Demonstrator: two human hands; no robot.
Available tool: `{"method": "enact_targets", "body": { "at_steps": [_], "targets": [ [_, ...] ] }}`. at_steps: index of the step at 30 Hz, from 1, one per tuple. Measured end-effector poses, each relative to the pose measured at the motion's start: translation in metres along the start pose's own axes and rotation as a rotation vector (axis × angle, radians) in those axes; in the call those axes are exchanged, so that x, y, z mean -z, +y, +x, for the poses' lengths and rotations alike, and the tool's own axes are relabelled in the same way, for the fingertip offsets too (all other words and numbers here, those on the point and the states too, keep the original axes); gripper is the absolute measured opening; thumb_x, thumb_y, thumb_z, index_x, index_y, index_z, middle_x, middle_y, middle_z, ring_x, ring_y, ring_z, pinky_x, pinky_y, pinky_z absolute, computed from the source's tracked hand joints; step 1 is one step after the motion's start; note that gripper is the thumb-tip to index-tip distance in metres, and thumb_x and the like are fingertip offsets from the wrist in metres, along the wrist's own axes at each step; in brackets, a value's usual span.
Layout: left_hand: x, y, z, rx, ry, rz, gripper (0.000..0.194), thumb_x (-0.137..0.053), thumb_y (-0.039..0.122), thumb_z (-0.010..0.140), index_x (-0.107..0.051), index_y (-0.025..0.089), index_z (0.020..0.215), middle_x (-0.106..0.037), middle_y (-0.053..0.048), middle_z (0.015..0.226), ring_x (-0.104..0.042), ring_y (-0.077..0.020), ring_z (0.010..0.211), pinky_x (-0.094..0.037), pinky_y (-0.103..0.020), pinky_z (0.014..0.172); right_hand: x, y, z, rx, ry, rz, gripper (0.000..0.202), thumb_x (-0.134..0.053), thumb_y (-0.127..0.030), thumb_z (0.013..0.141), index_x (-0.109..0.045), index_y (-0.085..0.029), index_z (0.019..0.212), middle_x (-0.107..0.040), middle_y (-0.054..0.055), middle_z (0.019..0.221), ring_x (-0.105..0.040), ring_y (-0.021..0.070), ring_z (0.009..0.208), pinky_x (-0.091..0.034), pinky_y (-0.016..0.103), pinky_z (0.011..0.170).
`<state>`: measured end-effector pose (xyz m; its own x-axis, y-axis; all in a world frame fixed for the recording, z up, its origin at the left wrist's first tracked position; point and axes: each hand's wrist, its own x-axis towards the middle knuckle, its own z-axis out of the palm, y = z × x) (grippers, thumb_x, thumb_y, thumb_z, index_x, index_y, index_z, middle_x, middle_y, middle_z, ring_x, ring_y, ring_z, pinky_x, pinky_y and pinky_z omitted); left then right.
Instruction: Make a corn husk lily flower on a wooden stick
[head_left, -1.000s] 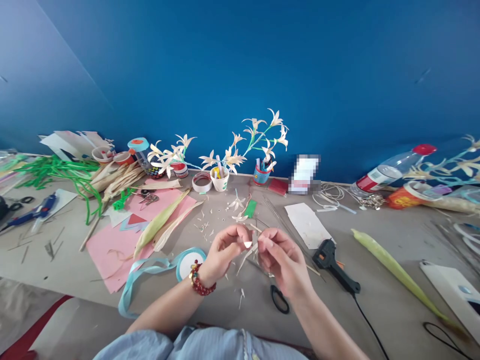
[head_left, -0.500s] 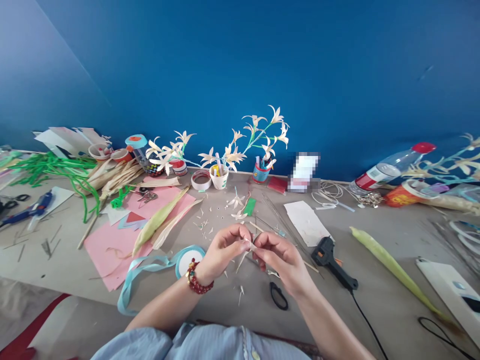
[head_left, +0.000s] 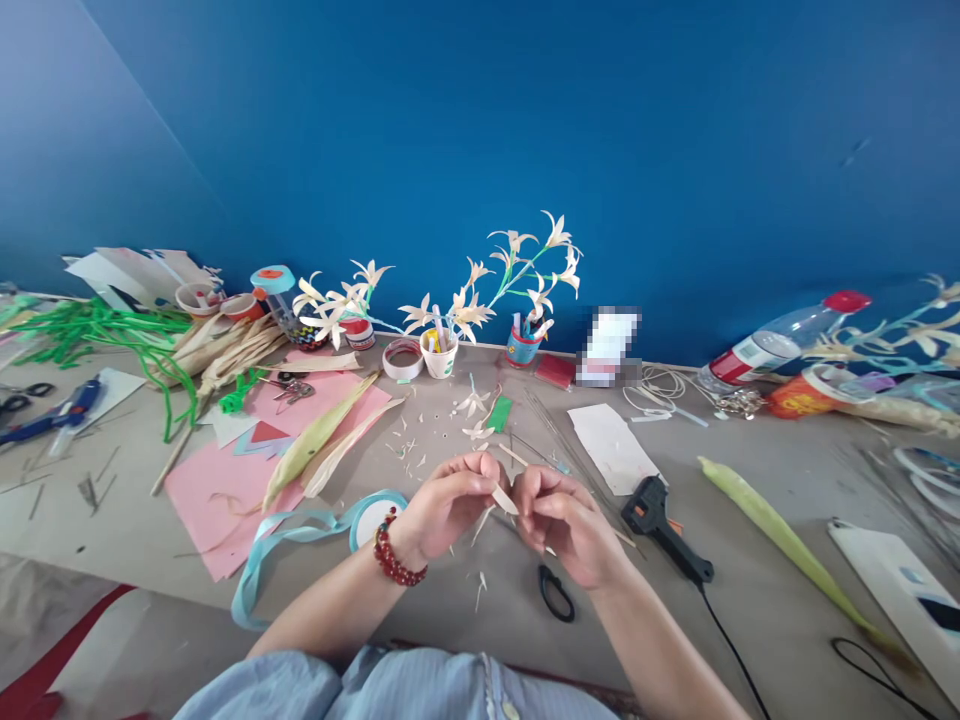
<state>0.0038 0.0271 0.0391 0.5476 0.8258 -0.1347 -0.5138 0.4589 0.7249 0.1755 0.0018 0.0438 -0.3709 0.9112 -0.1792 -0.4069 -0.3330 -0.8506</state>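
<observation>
A small pale petal-shaped piece of corn husk (head_left: 504, 498) is pinched between the thumb and fingers of my left hand (head_left: 450, 502). Close beside it, my right hand (head_left: 564, 520) has its fingers curled together; whatever they hold, if anything, is hidden. The petal's lower end points toward the right fingertips, with a slight gap. Black-handled scissors (head_left: 556, 593) lie partly under my right hand. Pale husk scraps (head_left: 481, 590) are on the table below, and loose husk flowers (head_left: 472, 402) lie just beyond my hands.
A black glue gun (head_left: 664, 525) lies to the right, near a green husk (head_left: 780, 530). Blue ribbon (head_left: 259, 565) and pink paper (head_left: 217, 500) are on the left. White husk flowers (head_left: 469, 315) stand in cups at the back. A bottle (head_left: 780, 345) leans at the right.
My right fingers have come off the petal and moved slightly right. The petal now shows more fully, tilted downward in my left hand.
</observation>
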Motion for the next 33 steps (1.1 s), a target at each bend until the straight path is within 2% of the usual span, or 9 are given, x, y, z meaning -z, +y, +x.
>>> {"method": "enact_targets", "body": {
  "at_steps": [3,7,14,16,19,21,24,29,33],
  "targets": [
    [0.0,0.001,-0.001,-0.027,0.01,0.036,0.019,-0.07,0.025,0.071,-0.057,0.015,0.062,-0.047,0.0,0.061,-0.043,-0.0129,0.061,-0.034,-0.027,0.064,-0.01,-0.006,0.0,0.009,0.05,-0.184,0.014,-0.065,-0.031,0.076,-0.061,-0.018,0.071,-0.05,-0.004,0.057,-0.043,0.0088,0.045,-0.034,0.02,0.043],
    [0.0,0.0,-0.002,-0.059,0.024,0.052,0.016,-0.072,0.021,0.071,-0.058,0.015,0.064,-0.051,0.0,0.063,-0.044,-0.0127,0.063,-0.033,-0.026,0.064,-0.021,-0.007,0.002,0.073,0.095,-0.297,0.018,-0.067,-0.027,0.074,-0.054,-0.019,0.065,-0.042,-0.008,0.05,-0.034,0.0064,0.041,-0.027,0.019,0.041],
    [-0.005,0.002,0.0,-0.038,-0.018,-0.134,0.024,-0.067,0.022,0.073,-0.049,0.017,0.058,-0.041,0.002,0.058,-0.041,-0.0131,0.061,-0.037,-0.029,0.069,-0.003,0.002,0.0,0.051,0.006,0.131,0.012,-0.061,-0.02,0.071,-0.051,-0.02,0.065,-0.04,-0.009,0.047,-0.021,0.0052,0.037,-0.018,0.019,0.037],
    [-0.005,0.002,0.0,-0.056,-0.02,-0.122,0.022,-0.066,0.022,0.074,-0.051,0.017,0.059,-0.042,0.002,0.058,-0.042,-0.0134,0.063,-0.038,-0.03,0.072,-0.001,0.001,-0.001,0.082,0.023,0.11,0.012,-0.061,-0.024,0.074,-0.052,-0.02,0.067,-0.042,-0.008,0.051,-0.024,0.0056,0.038,-0.021,0.019,0.038],
    [-0.004,0.001,-0.001,-0.06,-0.003,-0.068,0.019,-0.068,0.021,0.073,-0.054,0.015,0.062,-0.047,0.0,0.062,-0.044,-0.0133,0.064,-0.035,-0.027,0.067,-0.008,-0.001,-0.002,0.112,0.052,-0.142,0.01,-0.063,-0.026,0.077,-0.056,-0.019,0.073,-0.045,-0.007,0.055,-0.034,0.0069,0.043,-0.027,0.02,0.042],
    [-0.004,0.0,-0.002,-0.057,0.016,-0.055,0.017,-0.069,0.02,0.072,-0.055,0.015,0.063,-0.05,0.0,0.064,-0.044,-0.0131,0.064,-0.034,-0.026,0.064,-0.013,-0.001,0.0,0.123,0.064,-0.267,0.01,-0.064,-0.023,0.077,-0.056,-0.019,0.072,-0.044,-0.008,0.053,-0.034,0.0066,0.043,-0.027,0.019,0.043],
    [-0.005,0.0,-0.003,-0.06,0.005,-0.104,0.017,-0.067,0.018,0.073,-0.054,0.015,0.063,-0.05,0.0,0.064,-0.044,-0.013,0.064,-0.034,-0.026,0.063,-0.015,0.002,0.002,0.139,0.08,-0.232,0.013,-0.063,-0.021,0.077,-0.054,-0.019,0.068,-0.041,-0.009,0.047,-0.03,0.0059,0.04,-0.023,0.018,0.041],
    [-0.005,0.003,0.0,-0.074,-0.062,-0.24,0.024,-0.061,0.02,0.078,-0.049,0.016,0.059,-0.04,0.002,0.059,-0.042,-0.0136,0.065,-0.04,-0.031,0.076,-0.002,0.005,0.0,0.152,-0.029,0.042,0.007,-0.059,-0.02,0.074,-0.054,-0.02,0.069,-0.041,-0.009,0.049,-0.024,0.005,0.038,-0.022,0.019,0.038],
    [-0.003,0.002,-0.001,-0.159,-0.021,-0.074,0.016,-0.064,0.018,0.077,-0.054,0.015,0.064,-0.046,0.001,0.062,-0.044,-0.0139,0.067,-0.036,-0.028,0.071,-0.006,-0.003,-0.005,0.197,0.054,-0.244,0.008,-0.061,-0.027,0.082,-0.06,-0.019,0.081,-0.046,-0.007,0.056,-0.035,0.007,0.044,-0.029,0.02,0.044]
  ]
}}
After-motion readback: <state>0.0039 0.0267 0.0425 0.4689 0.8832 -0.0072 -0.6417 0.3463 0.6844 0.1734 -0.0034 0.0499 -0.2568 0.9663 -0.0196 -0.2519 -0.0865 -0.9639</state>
